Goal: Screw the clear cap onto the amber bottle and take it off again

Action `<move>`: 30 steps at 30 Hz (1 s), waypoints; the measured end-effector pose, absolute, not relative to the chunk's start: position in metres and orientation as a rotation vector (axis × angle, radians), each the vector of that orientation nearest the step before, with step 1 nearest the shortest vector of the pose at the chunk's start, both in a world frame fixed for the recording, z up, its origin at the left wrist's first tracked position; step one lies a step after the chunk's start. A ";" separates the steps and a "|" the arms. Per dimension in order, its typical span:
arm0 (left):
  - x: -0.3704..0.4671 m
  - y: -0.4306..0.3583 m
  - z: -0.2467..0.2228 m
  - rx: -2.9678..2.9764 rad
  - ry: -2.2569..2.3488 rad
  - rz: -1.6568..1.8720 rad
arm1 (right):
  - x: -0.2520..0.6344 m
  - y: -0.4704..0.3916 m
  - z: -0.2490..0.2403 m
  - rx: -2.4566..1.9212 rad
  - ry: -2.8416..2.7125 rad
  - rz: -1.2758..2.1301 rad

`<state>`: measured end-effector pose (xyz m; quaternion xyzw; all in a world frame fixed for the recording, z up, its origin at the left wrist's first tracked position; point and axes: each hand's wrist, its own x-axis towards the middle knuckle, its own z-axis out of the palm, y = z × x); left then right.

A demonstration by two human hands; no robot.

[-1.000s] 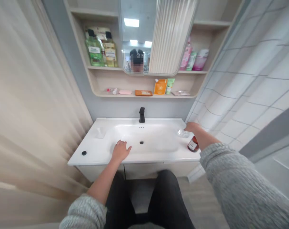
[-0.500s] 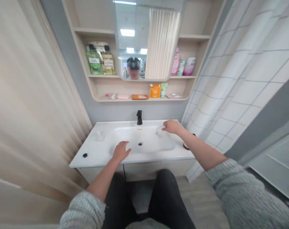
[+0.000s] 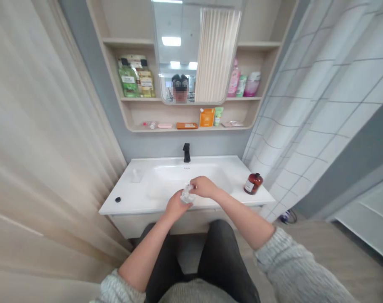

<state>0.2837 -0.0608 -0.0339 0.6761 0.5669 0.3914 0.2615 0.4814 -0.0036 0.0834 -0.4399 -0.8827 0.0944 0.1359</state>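
Note:
A small clear plastic item (image 3: 187, 195) is between my hands over the front of the white sink (image 3: 159, 179). My right hand (image 3: 203, 186) pinches its upper right side with thumb and fingers. Around its lower left side curls my left hand (image 3: 176, 205), its thumb beneath. What the clear item is exactly is too small to tell. Behind the basin stands a black faucet (image 3: 186, 152). A brown bottle (image 3: 253, 184) with a white label is upright on the counter's right side.
A black round cap (image 3: 117, 199) and a clear holder (image 3: 136, 176) are on the counter's left. Above hangs a shelf (image 3: 166, 129) with bottles, an orange pouch (image 3: 207, 117) and a mirror (image 3: 181, 54). Curtains hang on both sides.
My right hand has brought the clear item left and toward me from the basin's right side. My left hand has moved right and closed on it. The brown bottle is now uncovered.

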 end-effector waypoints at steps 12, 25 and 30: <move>0.263 -0.037 -0.055 1.861 1.450 0.978 | 0.468 0.009 0.014 -1.080 -2.224 0.617; 0.252 0.012 -0.071 1.552 1.190 1.012 | 0.469 0.027 -0.054 -1.038 -1.837 1.160; 0.250 0.010 -0.062 1.523 1.173 1.113 | 0.454 0.034 -0.055 -1.055 -1.802 1.095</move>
